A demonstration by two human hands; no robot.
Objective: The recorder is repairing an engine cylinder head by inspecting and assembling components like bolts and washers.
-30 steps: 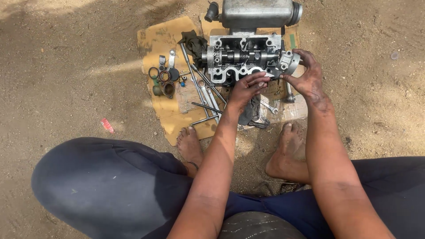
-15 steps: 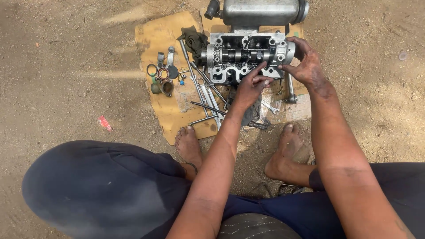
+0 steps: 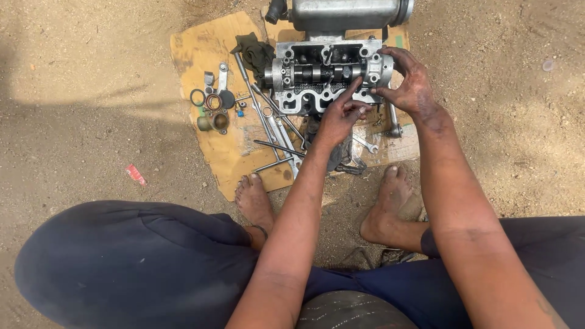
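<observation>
- The cylinder head (image 3: 326, 76) — a grey cast metal block with its camshaft open to view — lies on a sheet of cardboard (image 3: 201, 55) on sandy ground, far from the person and a little right of the middle.
- The left hand (image 3: 338, 119) rests at the near edge of the cylinder head, with one finger stretched onto the middle of the shaft area; it is not closed around anything, only touching and pressing.
- The right hand (image 3: 408, 85) holds the right end of the cylinder head, its fingers curled over the corner so the block stays steady.
- Behind the head, at the far edge, stands a larger grey metal housing (image 3: 347, 12); a dark rag (image 3: 256, 49) lies just to the left of the head.
- On the left part of the cardboard lie small rings and seals (image 3: 210, 100) and a short brass-coloured fitting (image 3: 213, 122); long bolts and rods (image 3: 274, 131) lie between them and the left hand.
- A spanner (image 3: 393, 119) lies near the right wrist.
- In my judgement the step in hand is checking or seating a part at the camshaft — one hand steadies, the other feels.
- A next move here would call for a light, exact touch, because the fingers are oily and the parts are small.
- Both bare feet rest at the near edge of the cardboard.
</observation>
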